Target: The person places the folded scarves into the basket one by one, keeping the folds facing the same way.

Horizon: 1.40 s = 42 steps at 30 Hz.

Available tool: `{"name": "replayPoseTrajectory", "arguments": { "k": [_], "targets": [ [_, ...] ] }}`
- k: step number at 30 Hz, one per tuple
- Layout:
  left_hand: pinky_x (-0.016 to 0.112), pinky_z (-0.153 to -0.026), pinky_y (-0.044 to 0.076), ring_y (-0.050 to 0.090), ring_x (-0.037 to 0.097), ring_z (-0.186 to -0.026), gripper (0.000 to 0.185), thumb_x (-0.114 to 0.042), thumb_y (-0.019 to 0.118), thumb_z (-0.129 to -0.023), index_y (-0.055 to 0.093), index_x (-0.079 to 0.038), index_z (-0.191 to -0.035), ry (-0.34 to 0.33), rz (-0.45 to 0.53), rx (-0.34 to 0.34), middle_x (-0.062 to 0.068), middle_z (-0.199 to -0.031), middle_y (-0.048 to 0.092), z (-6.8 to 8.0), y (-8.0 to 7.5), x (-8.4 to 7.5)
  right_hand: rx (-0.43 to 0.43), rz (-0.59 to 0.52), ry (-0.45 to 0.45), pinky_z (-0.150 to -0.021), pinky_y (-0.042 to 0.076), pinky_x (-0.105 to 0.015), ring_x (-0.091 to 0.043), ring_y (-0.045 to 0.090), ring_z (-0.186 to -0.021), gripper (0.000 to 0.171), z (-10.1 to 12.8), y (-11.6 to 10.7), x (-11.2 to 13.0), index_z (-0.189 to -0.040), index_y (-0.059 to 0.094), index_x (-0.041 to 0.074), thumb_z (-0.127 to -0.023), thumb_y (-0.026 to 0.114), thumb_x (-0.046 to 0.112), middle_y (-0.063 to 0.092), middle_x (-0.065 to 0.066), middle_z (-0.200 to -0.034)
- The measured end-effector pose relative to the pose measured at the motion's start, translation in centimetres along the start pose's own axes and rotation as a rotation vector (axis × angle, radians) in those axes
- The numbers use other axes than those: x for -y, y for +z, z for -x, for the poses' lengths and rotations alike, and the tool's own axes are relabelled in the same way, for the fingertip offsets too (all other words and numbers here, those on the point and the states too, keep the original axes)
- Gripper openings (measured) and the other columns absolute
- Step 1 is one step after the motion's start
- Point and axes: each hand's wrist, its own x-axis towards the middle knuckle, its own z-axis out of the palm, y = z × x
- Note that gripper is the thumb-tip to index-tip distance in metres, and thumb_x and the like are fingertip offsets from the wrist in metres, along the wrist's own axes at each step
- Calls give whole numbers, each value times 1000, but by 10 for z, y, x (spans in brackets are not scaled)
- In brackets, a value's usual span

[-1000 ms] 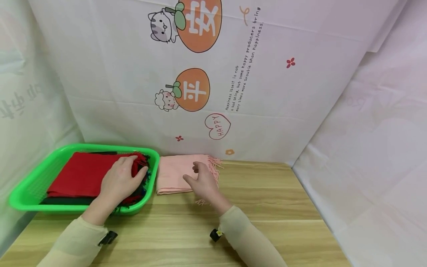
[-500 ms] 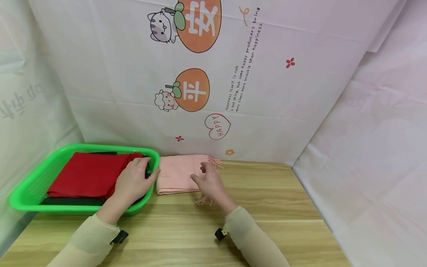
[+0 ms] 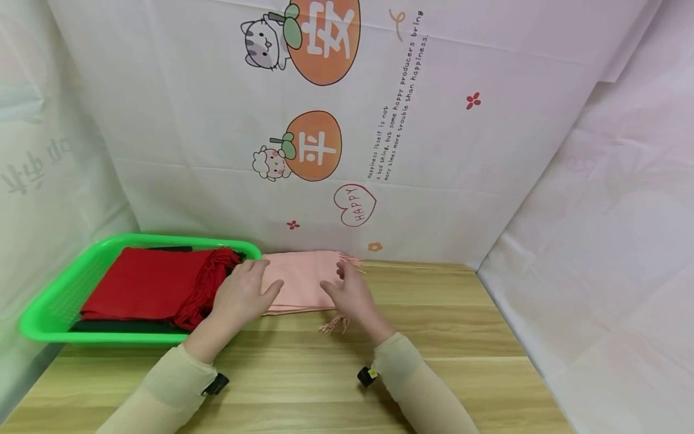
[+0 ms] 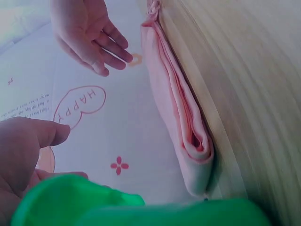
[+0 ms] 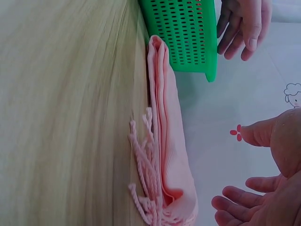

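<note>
White printed sheeting with cartoon oranges and a "HAPPY" heart (image 3: 354, 205) backs a pale wooden table (image 3: 444, 337); on it, against the sheeting, lies a folded pink scarf (image 3: 300, 283), just beside the right end of a green perforated basket (image 3: 54, 301) that holds a folded red scarf (image 3: 146, 286) over a darker cloth; the pink scarf's fringe (image 3: 336, 325) trails from its right end toward the near edge. Both hands hover at the pink scarf, palms down: the left hand (image 3: 243, 295) over its left end, near the basket rim, and the right hand (image 3: 352, 295) over its right end above the fringe; the wrist views show the fingers of each loosely extended and slightly spread, clear of the cloth, pinching nothing; whether any fingertip touches the fabric in the head view cannot be told. Judged risks: the scarf is a stack of soft layers, visible as separate folds in the left wrist view, so a grasp that catches only the top layers would probably let the fold open and sag; loose fringe strands could slip out or drag on the table; the left hand, so close to the basket, might nudge its rim or snag the red scarf's tassels (image 3: 208, 283).
</note>
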Motion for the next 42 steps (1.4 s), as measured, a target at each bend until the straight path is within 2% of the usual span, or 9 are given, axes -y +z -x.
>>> {"name": "replayPoseTrajectory", "arguments": {
  "k": [8,13,17,22,26,30,34,42],
  "targets": [
    [65,-107,55,60,47,-136,63,-41,72,-106,63,6,-147,8,9,11,28,-147,63,-4,11,-14,-10,24,-4,-115,50,-62,-46,61,-139,71,-2,-7,-5,-158,50,-7,-105,78,31,62,-28,-149],
    [63,-100,59,63,43,-132,62,-42,71,-106,63,5,-147,-7,18,31,26,-145,64,-5,12,-20,-9,19,6,-118,48,-61,-46,58,-144,73,-3,-9,-8,-161,49,-6,-106,78,33,59,-29,-154],
    [63,-99,60,63,43,-132,64,-42,70,-107,62,6,-149,-29,8,65,27,-146,63,-7,15,-23,-15,17,6,-119,47,-63,-47,56,-145,72,-5,-11,-9,-159,50,-7,-105,79,31,58,-30,-154],
    [64,-104,58,63,48,-133,70,-41,70,-108,56,12,-152,-59,11,127,33,-146,61,-11,22,-28,-23,18,27,-118,47,-63,-46,56,-145,73,-8,-13,-12,-159,49,-6,-105,79,32,58,-29,-155],
    [62,-100,59,66,49,-121,68,-40,71,-108,58,16,-144,-80,10,172,34,-136,62,-15,31,-33,-37,-6,49,-120,45,-63,-46,54,-146,74,-9,-14,-14,-161,48,-5,-104,80,29,56,-28,-157],
    [60,-94,60,66,47,-112,63,-42,72,-107,62,13,-135,-131,9,196,30,-124,64,-20,39,-37,-27,-16,56,-122,43,-63,-46,52,-149,73,-11,-15,-18,-162,47,-6,-105,79,28,54,-27,-160],
    [59,-98,57,65,46,-111,57,-43,73,-107,65,11,-126,-168,7,199,27,-118,64,-26,48,-40,-3,-13,76,-124,41,-63,-46,49,-152,76,-14,-18,-20,-163,45,-6,-105,79,29,50,-27,-163],
    [59,-102,53,63,46,-113,56,-45,71,-107,67,9,-120,-224,7,184,28,-117,65,-33,60,-41,41,97,65,-123,43,-61,-46,51,-151,77,-23,-19,-27,-162,46,-9,-104,80,30,53,-29,-161]
  ]
}}
